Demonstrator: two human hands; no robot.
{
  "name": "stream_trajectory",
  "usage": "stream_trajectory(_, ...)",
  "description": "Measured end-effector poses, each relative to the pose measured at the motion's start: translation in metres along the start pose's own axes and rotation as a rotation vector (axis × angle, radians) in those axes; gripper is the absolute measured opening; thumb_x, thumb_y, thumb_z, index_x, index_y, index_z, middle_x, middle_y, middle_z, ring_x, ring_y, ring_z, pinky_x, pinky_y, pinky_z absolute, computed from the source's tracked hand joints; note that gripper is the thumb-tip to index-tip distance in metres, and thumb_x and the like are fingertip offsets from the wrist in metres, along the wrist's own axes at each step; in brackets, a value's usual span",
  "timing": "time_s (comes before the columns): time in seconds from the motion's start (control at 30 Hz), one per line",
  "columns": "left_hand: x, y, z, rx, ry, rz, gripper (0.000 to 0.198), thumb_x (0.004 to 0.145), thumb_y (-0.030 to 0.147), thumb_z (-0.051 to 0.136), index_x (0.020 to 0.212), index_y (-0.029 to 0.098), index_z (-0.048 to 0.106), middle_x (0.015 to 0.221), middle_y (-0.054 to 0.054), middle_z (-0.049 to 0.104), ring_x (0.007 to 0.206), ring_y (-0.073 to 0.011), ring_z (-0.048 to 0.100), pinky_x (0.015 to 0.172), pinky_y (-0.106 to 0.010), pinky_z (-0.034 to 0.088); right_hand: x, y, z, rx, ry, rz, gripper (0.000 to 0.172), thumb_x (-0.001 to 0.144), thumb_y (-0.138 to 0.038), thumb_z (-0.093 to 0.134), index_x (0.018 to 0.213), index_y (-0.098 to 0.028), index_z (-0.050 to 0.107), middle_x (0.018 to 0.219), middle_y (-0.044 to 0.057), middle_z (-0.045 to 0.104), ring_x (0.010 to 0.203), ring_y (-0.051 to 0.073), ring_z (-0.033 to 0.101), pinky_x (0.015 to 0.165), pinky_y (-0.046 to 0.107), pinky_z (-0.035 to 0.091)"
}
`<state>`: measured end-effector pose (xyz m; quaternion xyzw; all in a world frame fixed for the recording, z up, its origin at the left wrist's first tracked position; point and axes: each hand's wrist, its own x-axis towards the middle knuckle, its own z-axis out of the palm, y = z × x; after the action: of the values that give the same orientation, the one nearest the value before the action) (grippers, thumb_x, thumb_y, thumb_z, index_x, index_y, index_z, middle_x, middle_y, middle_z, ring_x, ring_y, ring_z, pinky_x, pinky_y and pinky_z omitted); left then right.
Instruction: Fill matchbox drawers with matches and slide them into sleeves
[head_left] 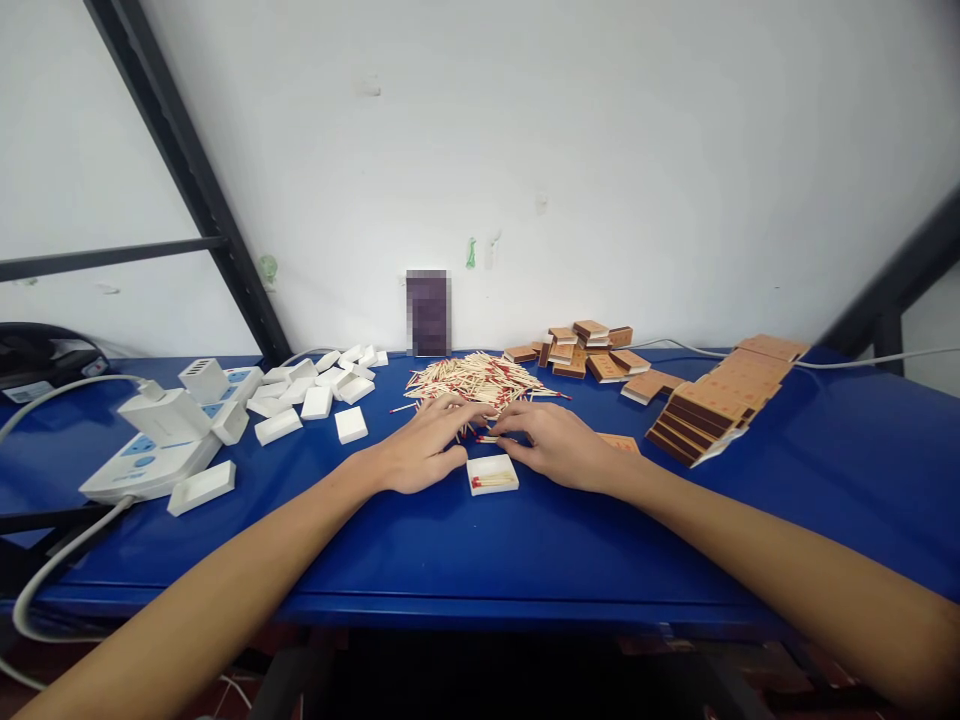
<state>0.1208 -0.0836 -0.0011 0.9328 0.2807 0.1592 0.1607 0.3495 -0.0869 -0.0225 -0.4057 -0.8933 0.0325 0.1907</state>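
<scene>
A heap of loose matches with red heads lies in front of me on the blue table. My left hand reaches its stretched fingers over the near edge of the heap, thumb apart. From the other side my right hand has its thumb and fingertips on a few matches, red heads pointing left. Between the two hands, nearer me, sits a small white matchbox tray with some matches lying in it, heads to the left. Part of the heap's front is hidden by my fingers.
Several white trays are scattered left, beside a power strip with chargers. Brown matchbox sleeves lie piled at the back right, with a slanting row of matchboxes farther right. One flat sleeve lies behind my right wrist.
</scene>
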Motion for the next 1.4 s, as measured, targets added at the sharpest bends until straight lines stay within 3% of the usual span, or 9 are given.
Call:
stream_trajectory(0.2, 0.0, 0.001, 0.001, -0.064, -0.008, 0.01, 0.062, 0.077, 0.014, 0.04, 0.138, 0.025, 0.036, 0.129, -0.006, 0.052, 0.123, -0.0257, 0.038, 0.107, -0.048, 0.031, 0.001, -0.004, -0.002, 0.016, 0.005, 0.017, 0.026, 0.092, -0.023, 0.052, 0.111, -0.025, 0.068, 0.107, 0.004, 0.07, 0.096, 0.02, 0.064, 0.079, 0.03, 0.046)
stream_trajectory(0.4, 0.001, -0.001, 0.001, 0.037, 0.074, 0.037, 0.057, 0.078, 0.013, 0.041, 0.134, 0.022, 0.041, 0.126, -0.007, 0.052, 0.118, -0.0246, 0.041, 0.105, -0.044, 0.034, 0.001, -0.006, -0.002, 0.0, 0.004, 0.032, 0.022, 0.09, -0.019, 0.051, 0.102, -0.023, 0.069, 0.105, 0.004, 0.072, 0.097, 0.02, 0.064, 0.082, 0.03, 0.046)
stream_trajectory(0.53, 0.002, -0.005, -0.002, 0.216, 0.095, 0.031, 0.043, 0.081, 0.013, 0.04, 0.122, 0.021, 0.052, 0.113, -0.007, 0.057, 0.111, -0.025, 0.044, 0.101, -0.044, 0.035, 0.001, -0.006, -0.003, -0.03, 0.016, 0.06, 0.021, 0.089, -0.018, 0.052, 0.098, -0.023, 0.07, 0.1, 0.002, 0.073, 0.093, 0.02, 0.065, 0.077, 0.03, 0.046)
stream_trajectory(0.73, 0.002, -0.009, -0.002, 0.313, 0.075, 0.009, 0.028, 0.087, 0.018, 0.041, 0.105, 0.021, 0.063, 0.114, -0.007, 0.056, 0.111, -0.025, 0.046, 0.098, -0.044, 0.035, 0.001, -0.004, -0.001, -0.027, 0.031, 0.04, 0.018, 0.09, -0.02, 0.053, 0.097, -0.024, 0.069, 0.098, 0.002, 0.073, 0.09, 0.019, 0.065, 0.074, 0.028, 0.045)
stream_trajectory(1.4, 0.001, -0.006, -0.004, 0.31, 0.072, 0.013, 0.024, 0.089, 0.019, 0.041, 0.095, 0.02, 0.064, 0.113, -0.006, 0.056, 0.11, -0.0239, 0.047, 0.096, -0.042, 0.034, 0.0, -0.009, -0.006, -0.086, -0.027, 0.026, 0.024, 0.092, -0.025, 0.051, 0.104, -0.025, 0.072, 0.102, 0.003, 0.07, 0.09, 0.018, 0.064, 0.07, 0.027, 0.043)
